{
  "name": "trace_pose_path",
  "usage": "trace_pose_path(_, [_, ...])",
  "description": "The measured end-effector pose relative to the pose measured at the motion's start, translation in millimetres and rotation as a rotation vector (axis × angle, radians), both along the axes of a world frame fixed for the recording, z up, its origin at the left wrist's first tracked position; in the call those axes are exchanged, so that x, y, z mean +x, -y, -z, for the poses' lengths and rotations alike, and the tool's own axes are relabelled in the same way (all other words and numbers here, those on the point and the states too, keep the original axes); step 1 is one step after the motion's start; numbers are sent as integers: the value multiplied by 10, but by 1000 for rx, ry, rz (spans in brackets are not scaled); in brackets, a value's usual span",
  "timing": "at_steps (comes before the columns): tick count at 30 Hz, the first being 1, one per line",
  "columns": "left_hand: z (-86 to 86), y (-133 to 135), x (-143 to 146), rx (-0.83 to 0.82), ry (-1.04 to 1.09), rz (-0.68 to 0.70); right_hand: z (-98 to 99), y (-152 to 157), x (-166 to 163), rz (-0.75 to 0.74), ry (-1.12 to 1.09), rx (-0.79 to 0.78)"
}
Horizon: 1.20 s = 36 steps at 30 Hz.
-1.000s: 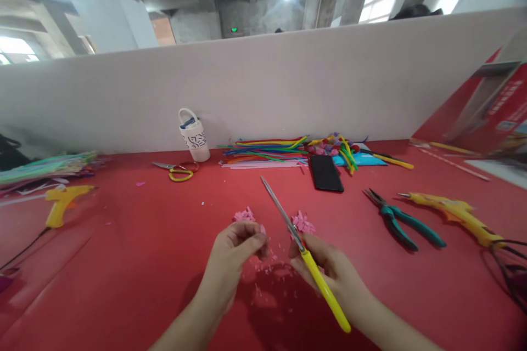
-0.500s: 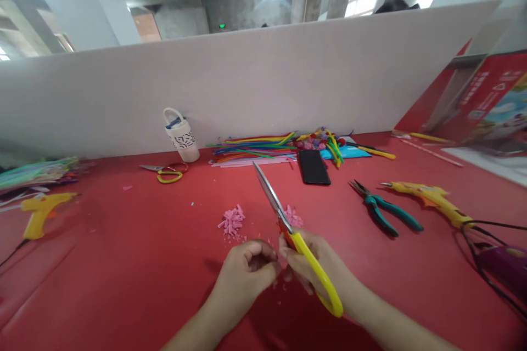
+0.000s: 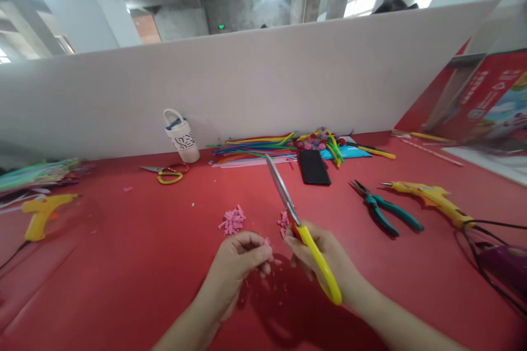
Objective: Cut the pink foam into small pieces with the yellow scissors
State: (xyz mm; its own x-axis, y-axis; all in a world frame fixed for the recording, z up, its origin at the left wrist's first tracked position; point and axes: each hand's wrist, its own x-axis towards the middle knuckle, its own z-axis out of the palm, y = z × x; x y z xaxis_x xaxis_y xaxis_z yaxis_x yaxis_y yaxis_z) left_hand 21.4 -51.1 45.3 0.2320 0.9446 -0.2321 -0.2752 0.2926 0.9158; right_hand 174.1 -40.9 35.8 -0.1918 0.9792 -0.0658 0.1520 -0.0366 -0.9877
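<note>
My right hand (image 3: 319, 255) grips yellow-handled scissors (image 3: 302, 227), their closed blades pointing up and away over the red table (image 3: 102, 263). My left hand (image 3: 239, 263) is pinched shut on a tiny pink scrap (image 3: 267, 241) just left of the scissors. A pink fringed bundle (image 3: 233, 220) lies on the table beyond my left hand. Another pink bundle (image 3: 283, 221) shows partly behind the blades. Small pink snippets (image 3: 280, 274) are scattered below my hands.
Green pliers (image 3: 385, 213) and a yellow glue gun (image 3: 428, 197) lie to the right. A black phone (image 3: 313, 166), coloured pipe cleaners (image 3: 255, 151), a white cup (image 3: 181, 136) and second scissors (image 3: 167, 174) sit near the white partition. Another glue gun (image 3: 39, 214) lies left.
The view swung left and settled. My hands drew closer together and nearer to me, and the scissor blades tilted more upright and shifted slightly right.
</note>
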Motion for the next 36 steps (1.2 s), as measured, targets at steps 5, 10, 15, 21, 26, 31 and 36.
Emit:
trace_pose_path(5, [29,-13,-8,14,-34,-16,-31,44,-36,-46,-27,-17])
trace_pose_path(10, [63,16,50,21,-176,45,-54,81,-30,-63,-1,1])
trace_pose_path(15, [91,19,67,41,-193,62,-58,82,-37,-59,50,83])
trace_pose_path(21, [87,25,72,11,-144,47,-61,93,-35,-73,30,29])
trace_pose_path(26, [66,-7,26,-5,-111,-20,-49,73,-14,-75,141,134])
trace_pose_path(31, [-22,-80,-112,31,57,-221,-10,67,11,-91,564,367])
trace_pose_path(36, [-137,-128,-248,101,147,-336,48,69,22,-116,907,577])
